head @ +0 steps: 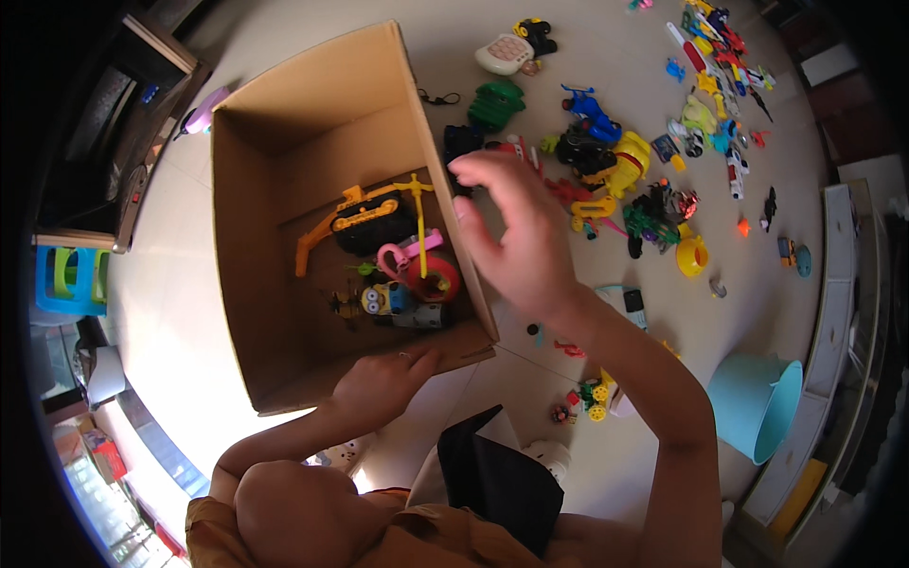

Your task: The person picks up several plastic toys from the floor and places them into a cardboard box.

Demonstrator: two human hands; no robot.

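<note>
A cardboard box [248,263] stands open-topped before me. My left hand [380,390] rests at its near wall, fingers over the edge; whether they grip the cardboard is partly hidden. Inside lie an orange and black toy excavator [369,216], a yellow toy sword [420,234], a pink toy piece [398,259], a red ring-shaped toy [434,277] and a yellow minion figure [380,298]. My right hand [511,227] is just beyond the box's right wall, its thumb and fingers apart and nothing seen between them. Behind it are a red and white toy [522,150] and a dark blue toy [461,142].
Many toys lie on the tiled floor to the right, among them a green plastic toy [496,105], a yellow figure [628,165] and a yellow cup [691,255]. A light blue bucket [738,397] stands lower right. A blue plastic stool [71,280] is far left.
</note>
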